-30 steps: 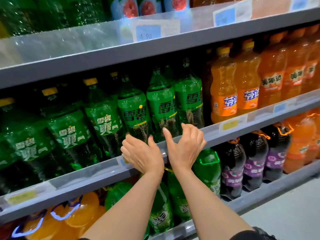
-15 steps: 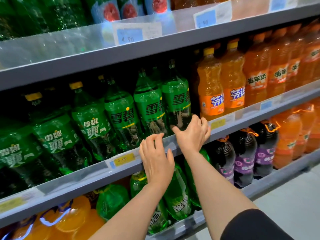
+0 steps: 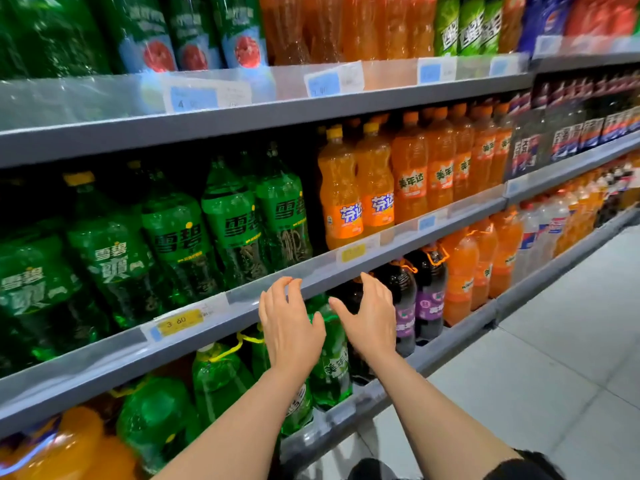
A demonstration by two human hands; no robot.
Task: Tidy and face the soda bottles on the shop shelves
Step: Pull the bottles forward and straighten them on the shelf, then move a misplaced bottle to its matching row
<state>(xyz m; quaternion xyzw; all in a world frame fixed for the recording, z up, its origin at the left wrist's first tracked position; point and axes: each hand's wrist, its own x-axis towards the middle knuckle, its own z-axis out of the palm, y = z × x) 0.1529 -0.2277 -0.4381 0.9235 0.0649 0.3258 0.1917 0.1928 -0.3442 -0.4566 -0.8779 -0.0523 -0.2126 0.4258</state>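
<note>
Left hand (image 3: pixel 291 329) and right hand (image 3: pixel 372 320): both raised side by side before the middle shelf edge (image 3: pixel 322 271), fingers spread and loosely curved, gripping nothing. Green soda bottles (image 3: pixel 239 223) stand upright on that shelf, behind and above the fingertips, apart from them. Orange soda bottles (image 3: pixel 341 199) stand just beside them, rightward.

Grey shop shelves (image 3: pixel 408 252) bearing green (image 3: pixel 235 223) and orange soda bottles (image 3: pixel 341 199).
</note>
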